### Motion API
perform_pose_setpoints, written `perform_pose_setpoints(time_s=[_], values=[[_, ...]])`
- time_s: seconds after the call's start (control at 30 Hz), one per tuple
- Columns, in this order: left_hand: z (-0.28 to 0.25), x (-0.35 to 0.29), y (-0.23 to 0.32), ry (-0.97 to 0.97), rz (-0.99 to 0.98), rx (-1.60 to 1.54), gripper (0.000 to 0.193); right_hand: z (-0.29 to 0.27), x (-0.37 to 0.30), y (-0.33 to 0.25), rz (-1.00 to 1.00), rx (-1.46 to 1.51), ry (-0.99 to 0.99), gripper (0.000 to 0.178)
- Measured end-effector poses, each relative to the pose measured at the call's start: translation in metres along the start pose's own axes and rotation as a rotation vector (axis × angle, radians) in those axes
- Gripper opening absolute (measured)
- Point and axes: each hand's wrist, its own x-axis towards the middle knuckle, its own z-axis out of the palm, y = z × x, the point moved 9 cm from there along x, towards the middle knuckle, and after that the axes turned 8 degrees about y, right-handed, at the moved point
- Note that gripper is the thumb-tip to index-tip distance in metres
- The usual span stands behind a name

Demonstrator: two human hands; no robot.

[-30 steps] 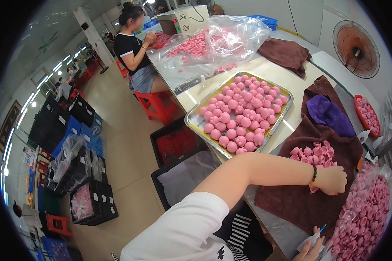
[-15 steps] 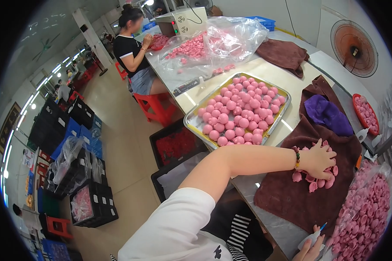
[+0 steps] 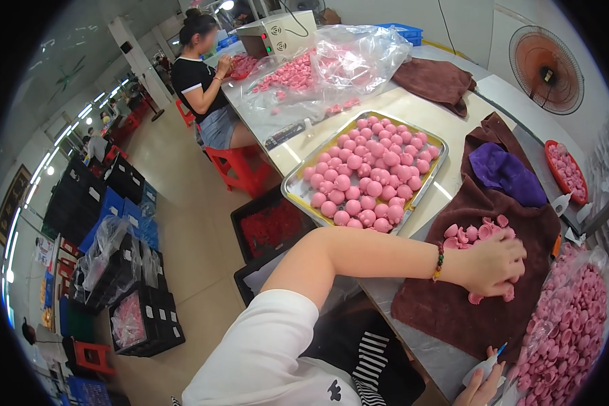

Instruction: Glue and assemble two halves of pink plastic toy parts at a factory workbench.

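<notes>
My left hand (image 3: 497,264) reaches across onto a brown towel (image 3: 426,298), its fingers curled down over small pink cup-shaped shell pieces. A few show at its fingertips; its palm hides others. Beyond the wrist lies a small pile of the same pink shell pieces (image 3: 471,234). At the lower right, my right hand (image 3: 484,387) is closed around a small white squeeze bottle (image 3: 479,371) with a blue needle tip. Left of the towel, a metal tray (image 3: 292,188) holds many round pink balls (image 3: 365,172), some with small bumps.
A purple cloth (image 3: 507,174) lies on the towel. Near my right hand stands a clear bag of pink shells (image 3: 568,318). A red basket (image 3: 565,172) of pink pieces and a fan (image 3: 547,70) are at the right. Another person (image 3: 203,84) sits across the table on a red stool (image 3: 235,166).
My left hand has drawn back toward me over the towel, its spread fingers now curled. Some shell pieces that it covered now show beyond the wrist. My right hand keeps the bottle.
</notes>
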Motion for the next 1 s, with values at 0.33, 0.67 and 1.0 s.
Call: perform_pose_setpoints(time_s=[0.33, 0.67, 1.0], values=[[0.000, -0.043, -0.011, -0.170, -0.260, 0.197, 0.055, 0.000, -0.006, -0.001, 0.013, 0.022, 0.012, 0.052], [0.016, -0.022, 0.002, -0.154, -0.080, 0.145, 0.046, -0.012, 0.008, -0.011, 0.040, 0.281, 0.211, 0.051], [0.035, 0.001, 0.000, -0.259, -0.142, -0.174, 0.016, -0.057, -0.018, 0.032, 0.246, 0.087, 0.304, 0.027]])
